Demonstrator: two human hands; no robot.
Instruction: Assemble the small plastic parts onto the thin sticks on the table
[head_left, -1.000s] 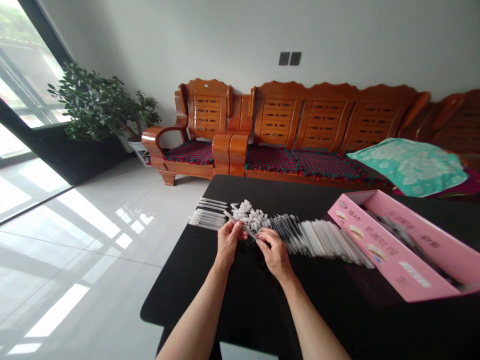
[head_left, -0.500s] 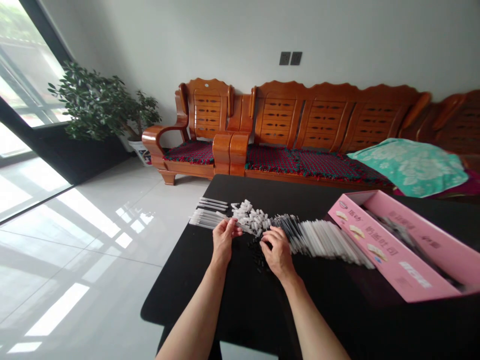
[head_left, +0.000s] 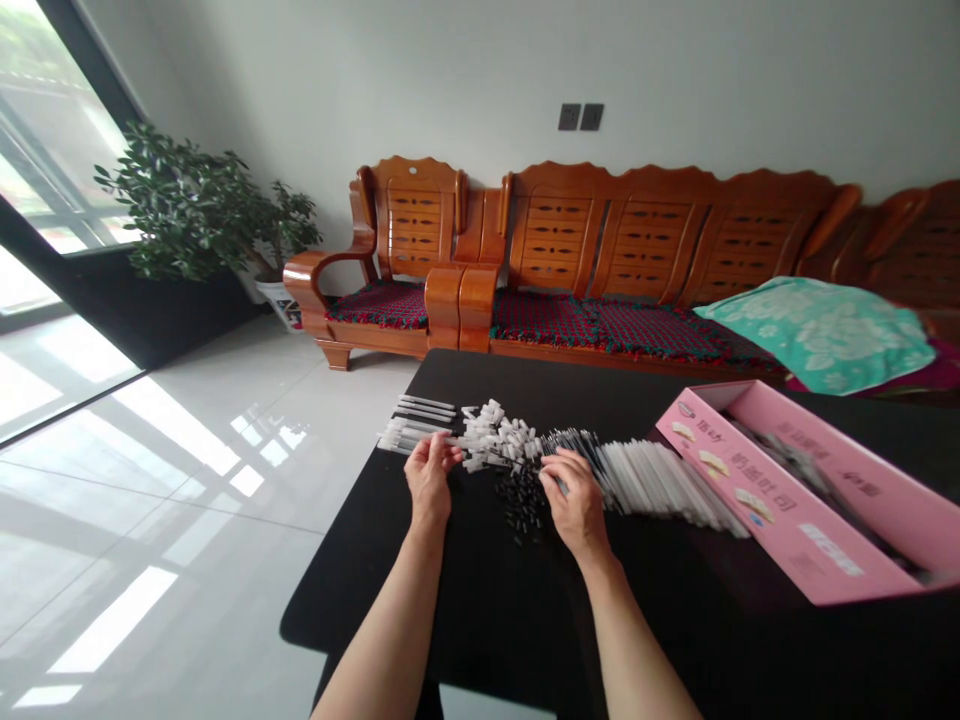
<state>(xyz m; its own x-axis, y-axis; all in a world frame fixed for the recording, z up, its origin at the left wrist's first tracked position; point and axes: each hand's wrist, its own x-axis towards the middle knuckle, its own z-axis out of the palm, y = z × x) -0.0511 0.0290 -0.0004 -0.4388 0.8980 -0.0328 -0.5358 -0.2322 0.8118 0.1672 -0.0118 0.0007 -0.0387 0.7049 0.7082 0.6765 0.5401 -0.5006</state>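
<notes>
A black worktop (head_left: 510, 610) carries a pink carton (head_left: 787, 530) and a fanned row of white pen barrels (head_left: 660, 485). The left hand (head_left: 429, 490) curls by short white tubes (head_left: 409, 435), the right hand (head_left: 577, 505) over black-tipped refills (head_left: 574, 450); what either grip pinches cannot be told. White caps (head_left: 499, 437) heap between them.

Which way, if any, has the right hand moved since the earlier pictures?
Yes, the right hand moved rightward, closer to the pink cardboard box.

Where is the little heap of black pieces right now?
In the head view, the heap of small black pieces lies on the black table, between the left hand and the right hand, just below the heap of white plastic pieces.
</notes>
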